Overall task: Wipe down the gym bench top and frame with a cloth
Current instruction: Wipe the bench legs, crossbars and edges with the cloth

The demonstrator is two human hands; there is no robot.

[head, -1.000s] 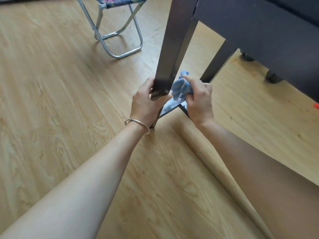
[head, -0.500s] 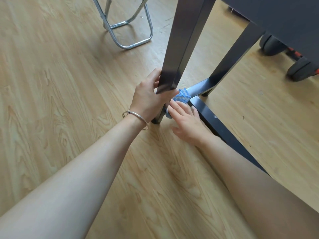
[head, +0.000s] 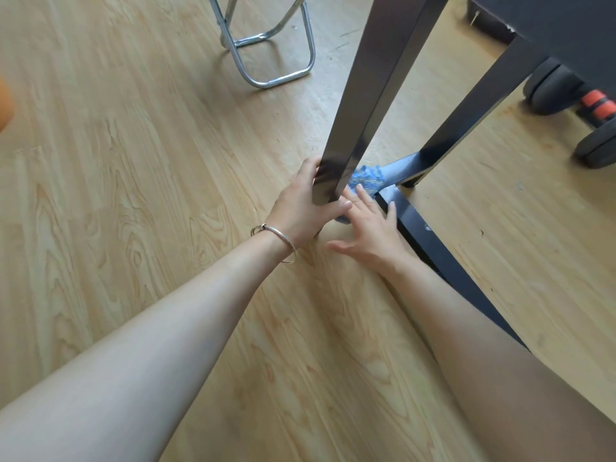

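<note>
Two bare hands are seen, with one cloth, and of the bench frame two slanting dark legs and one floor bar. The left hand [head: 305, 203], one thin bracelet [head: 278, 243] at its wrist, is curled round the front leg [head: 376, 95] just above the foot, with the thumb laid across the near face. Just right of that leg the blue cloth [head: 365, 176] is bunched low against the frame, at the far end of the bar [head: 430, 240]. The right hand [head: 370, 225] is held flat with its fingers straight and spread; its fingertips are pressed on the cloth's near edge, its little finger is beside the bar, and nothing is gripped. The rear leg [head: 473, 115] rises to the dark bench top [head: 566, 18] at upper right

The floor [head: 133, 161] is laid in pale wood-grain boards. An orange blur at the left edge cannot be made out. One stool [head: 276, 61] of chrome tube stands well beyond the hands. One dumbbell [head: 596, 106] with an orange grip lies at the right edge
</note>
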